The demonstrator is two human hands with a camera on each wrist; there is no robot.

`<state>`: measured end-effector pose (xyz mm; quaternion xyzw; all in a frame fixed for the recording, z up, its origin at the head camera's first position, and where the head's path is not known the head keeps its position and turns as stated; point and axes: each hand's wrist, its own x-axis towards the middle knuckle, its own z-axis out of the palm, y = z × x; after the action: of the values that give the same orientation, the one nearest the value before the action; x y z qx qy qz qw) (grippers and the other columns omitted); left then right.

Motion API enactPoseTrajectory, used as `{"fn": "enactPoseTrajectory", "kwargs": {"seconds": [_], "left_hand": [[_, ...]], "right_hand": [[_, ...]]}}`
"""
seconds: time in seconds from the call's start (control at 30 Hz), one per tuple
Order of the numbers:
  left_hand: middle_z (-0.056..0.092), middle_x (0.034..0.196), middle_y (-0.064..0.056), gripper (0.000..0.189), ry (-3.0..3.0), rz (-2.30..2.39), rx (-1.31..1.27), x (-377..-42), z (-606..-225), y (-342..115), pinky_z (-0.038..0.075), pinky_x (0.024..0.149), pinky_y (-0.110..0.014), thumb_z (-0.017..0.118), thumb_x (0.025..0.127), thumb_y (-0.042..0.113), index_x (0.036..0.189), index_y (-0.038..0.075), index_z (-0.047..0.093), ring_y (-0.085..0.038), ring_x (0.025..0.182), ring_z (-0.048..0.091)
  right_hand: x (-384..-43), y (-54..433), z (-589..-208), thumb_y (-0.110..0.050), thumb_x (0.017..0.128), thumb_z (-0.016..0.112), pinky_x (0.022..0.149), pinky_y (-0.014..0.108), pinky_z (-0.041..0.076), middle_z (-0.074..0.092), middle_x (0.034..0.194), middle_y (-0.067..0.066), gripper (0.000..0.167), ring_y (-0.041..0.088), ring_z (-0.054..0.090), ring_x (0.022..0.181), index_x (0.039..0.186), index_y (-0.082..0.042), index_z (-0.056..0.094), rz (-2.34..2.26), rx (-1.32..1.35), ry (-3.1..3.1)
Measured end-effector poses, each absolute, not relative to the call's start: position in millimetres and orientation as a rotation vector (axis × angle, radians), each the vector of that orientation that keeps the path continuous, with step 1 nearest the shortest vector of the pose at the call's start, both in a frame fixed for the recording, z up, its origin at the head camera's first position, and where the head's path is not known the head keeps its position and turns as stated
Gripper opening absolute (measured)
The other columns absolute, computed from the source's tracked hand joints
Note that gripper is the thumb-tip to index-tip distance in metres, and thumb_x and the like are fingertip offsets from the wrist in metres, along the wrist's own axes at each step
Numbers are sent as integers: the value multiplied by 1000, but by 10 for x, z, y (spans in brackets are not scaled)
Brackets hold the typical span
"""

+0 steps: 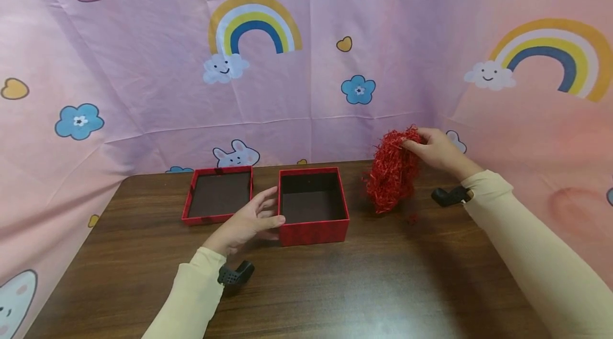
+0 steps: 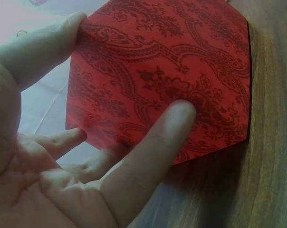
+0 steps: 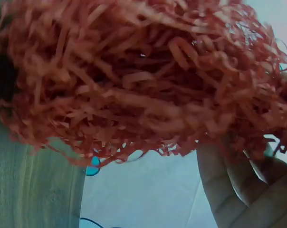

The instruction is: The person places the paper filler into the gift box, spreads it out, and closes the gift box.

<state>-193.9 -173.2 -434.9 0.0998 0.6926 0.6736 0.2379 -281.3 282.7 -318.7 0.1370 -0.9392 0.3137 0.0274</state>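
Observation:
My left hand [image 1: 249,222] is against the left side of an open red box [image 1: 313,232] with a dark inside. In the left wrist view its fairly straight fingers touch the red patterned box wall [image 2: 157,61]. My right hand [image 1: 438,150] grips a bunch of red shredded paper [image 1: 392,168] by its top, at the right of the box. The bunch hangs down over the table. In the right wrist view the shredded paper [image 3: 134,90] fills most of the picture and hides some of the fingertips.
A shallow red box lid [image 1: 220,195] lies left of the box with its dark inside facing up. A small red scrap [image 1: 413,218] is on the brown wooden table [image 1: 306,296] below the bunch. Behind the table hangs a pink patterned cloth [image 1: 163,62].

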Motion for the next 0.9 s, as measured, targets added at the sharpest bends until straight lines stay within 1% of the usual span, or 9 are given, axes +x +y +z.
{"fn": "enactPoseTrajectory", "kwargs": {"seconds": [0.07,0.23,0.4,0.53,0.57,0.63,0.77,0.8,0.9], "left_hand": [[23,168,-20,93,1899,1848,277,-1940,-4351,-1733,57,95,-55,77,95,20,166,24,17,-45,145,40],[22,168,-21,93,1900,1852,279,-1941,-4350,-1731,57,94,-55,77,95,19,166,24,17,-46,146,38],[22,168,-21,93,1900,1854,274,-1938,-4359,-1736,58,94,-55,77,95,19,166,23,17,-46,145,39],[22,168,-21,93,1905,1859,273,-1937,-4361,-1737,58,94,-55,77,95,19,165,23,17,-46,145,39],[22,168,-21,93,1906,1859,273,-1937,-4361,-1735,58,94,-55,77,95,19,165,23,17,-46,146,38],[22,168,-21,93,1909,1856,271,-1937,-4362,-1730,58,94,-54,78,95,20,165,23,18,-46,146,37],[22,168,-21,93,1911,1846,266,-1930,-4363,-1724,58,94,-54,78,95,20,165,23,17,-46,147,36],[21,168,-21,93,1912,1846,265,-1929,-4365,-1724,58,93,-54,78,95,20,165,22,17,-47,147,36],[21,168,-21,93,1913,1847,264,-1925,-4367,-1725,58,93,-54,77,95,19,165,22,17,-47,147,36]], "right_hand": [[-2811,2824,-3182,-31,105,60,66,35,42,59,80,6,31,22,51,75,96,-2,63,967,423,-2911],[-2806,2829,-3210,-34,109,52,70,37,43,62,91,12,35,25,53,80,99,-2,62,924,414,-2965],[-2801,2826,-3347,-32,111,46,72,38,45,62,91,11,34,23,55,82,98,-4,59,912,473,-3012],[-2800,2834,-3530,-29,110,51,76,40,50,65,93,11,29,24,60,85,103,-3,61,927,555,-3053],[-2797,2842,-3578,-29,109,52,78,41,52,65,97,12,29,25,61,86,108,-2,62,919,570,-3066],[-2787,2854,-3666,-32,107,57,87,48,54,68,109,16,34,30,65,97,119,-1,62,897,583,-3091],[-2775,2857,-3804,-37,100,70,99,59,50,65,125,21,47,39,63,114,127,0,62,867,605,-3100],[-2777,2853,-3829,-36,98,72,102,60,48,65,127,21,47,40,61,119,127,0,63,865,616,-3090],[-2780,2829,-3875,-30,95,76,104,60,46,64,129,21,43,42,58,123,125,-1,66,876,640,-3060]]}}
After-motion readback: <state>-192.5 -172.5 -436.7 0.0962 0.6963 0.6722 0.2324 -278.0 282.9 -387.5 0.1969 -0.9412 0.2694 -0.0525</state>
